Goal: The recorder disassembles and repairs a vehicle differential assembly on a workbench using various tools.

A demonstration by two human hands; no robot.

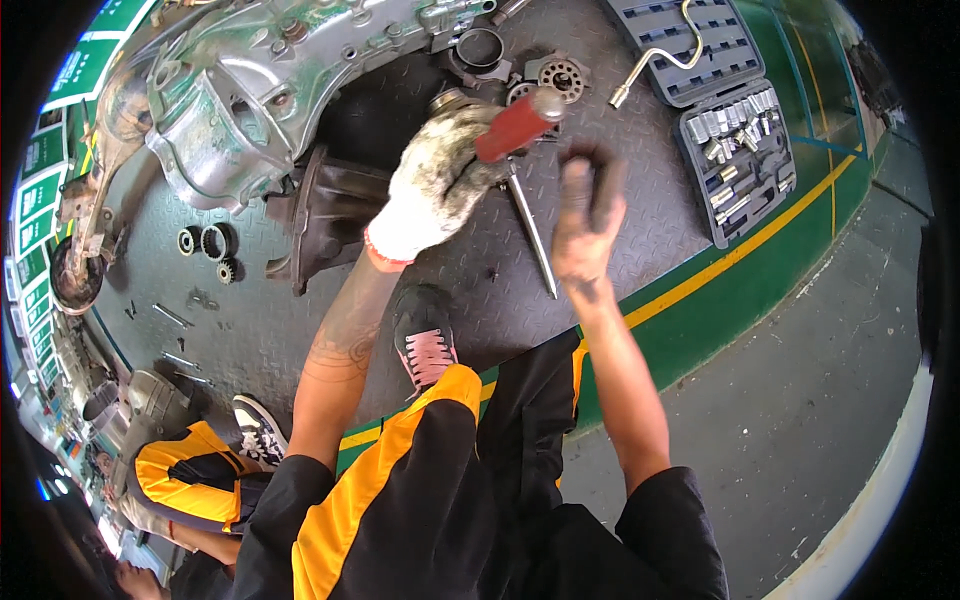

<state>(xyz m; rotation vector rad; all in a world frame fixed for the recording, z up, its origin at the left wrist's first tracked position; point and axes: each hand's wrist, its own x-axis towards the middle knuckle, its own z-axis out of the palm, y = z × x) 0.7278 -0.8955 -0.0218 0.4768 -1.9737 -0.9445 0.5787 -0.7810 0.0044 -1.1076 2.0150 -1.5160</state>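
My left hand, in a soiled white knit glove, is closed around a red-handled tool with a rounded metal end. The rest of that tool is hidden by the glove, so its exact kind does not show. To the right, my bare right hand is raised with nothing in it, fingers apart, dark with grease and partly blurred. A long metal bar lies on the plate floor between my hands. Beside my left wrist stands a dark flanged metal housing.
A large silver gearbox casing fills the upper left, with several small gears below it. An open socket set case lies upper right, a bent speed brace across its lid. Another person's knee is lower left.
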